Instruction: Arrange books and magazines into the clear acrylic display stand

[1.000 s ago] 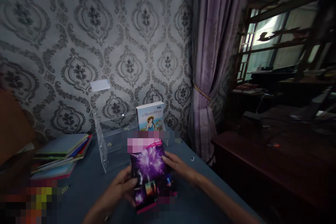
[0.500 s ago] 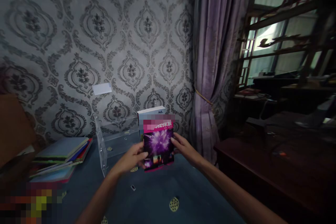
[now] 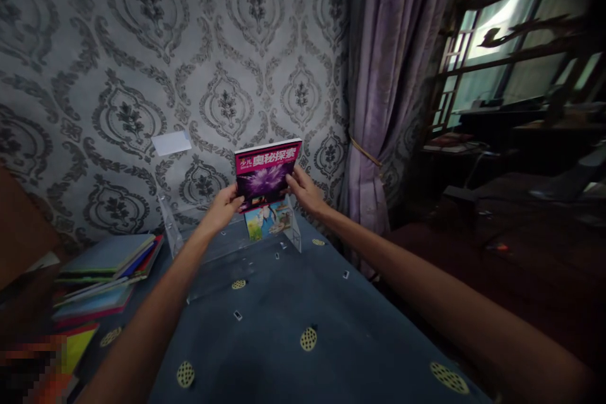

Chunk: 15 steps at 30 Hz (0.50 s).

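A book with a pink and black cover and a purple burst point(image 3: 266, 178) is held up between both hands, its top tilted back. My left hand point(image 3: 223, 207) grips its lower left side, thumb on the cover. My right hand point(image 3: 305, 191) grips the right side, thumb in front. Just below and behind it stands another book with a colourful illustrated cover point(image 3: 269, 222), its upper part hidden. That one rests at the right end of a clear plastic rack point(image 3: 171, 227), near the transparent side panel point(image 3: 293, 230).
Several books and folders point(image 3: 111, 259) lie stacked on the left of the table, whose dark blue cloth point(image 3: 269, 353) has yellow fruit prints. Behind are a patterned wall point(image 3: 203, 44) and a purple curtain point(image 3: 379, 76). A brown box point(image 3: 21, 233) stands far left.
Both hands have raised the pink and black book and moved it away from me, above the rack's right end. The camera view has tilted slightly down.
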Available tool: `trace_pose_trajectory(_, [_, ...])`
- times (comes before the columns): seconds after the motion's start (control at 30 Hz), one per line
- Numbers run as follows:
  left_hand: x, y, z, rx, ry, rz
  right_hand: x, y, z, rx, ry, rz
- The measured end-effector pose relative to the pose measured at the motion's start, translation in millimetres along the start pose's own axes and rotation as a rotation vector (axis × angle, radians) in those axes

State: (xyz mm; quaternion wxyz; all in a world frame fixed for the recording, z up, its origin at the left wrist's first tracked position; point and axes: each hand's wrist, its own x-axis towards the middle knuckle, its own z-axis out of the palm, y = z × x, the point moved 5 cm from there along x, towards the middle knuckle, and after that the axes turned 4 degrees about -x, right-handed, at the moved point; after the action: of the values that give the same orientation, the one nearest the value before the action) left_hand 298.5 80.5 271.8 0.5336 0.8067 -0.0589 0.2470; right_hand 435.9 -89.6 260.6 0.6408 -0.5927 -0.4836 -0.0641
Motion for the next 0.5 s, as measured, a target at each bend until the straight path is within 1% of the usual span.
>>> trace_pose_trajectory(0.17, [-5,-27,8,-0.024,0.007,-0.107,-7,24,-1,-0.090,-0.033,0.043])
trace_pose_trajectory(0.23, [-5,-35,14,-0.018,0.008,-0.113,-9,31,-5,-0.114,-0.032,0.044])
trace_pose_trajectory(0.33, [-6,-41,21,0.045,0.017,-0.078,-14,39,-10,-0.144,-0.023,0.054])
trace_pose_trajectory(0.4, [-8,-42,25,0.171,0.033,-0.057,-17,43,-13,-0.152,-0.010,0.070])
trace_pose_trajectory(0.5, [-14,-36,27,0.529,0.081,-0.024,-21,47,-14,-0.159,0.000,0.082])
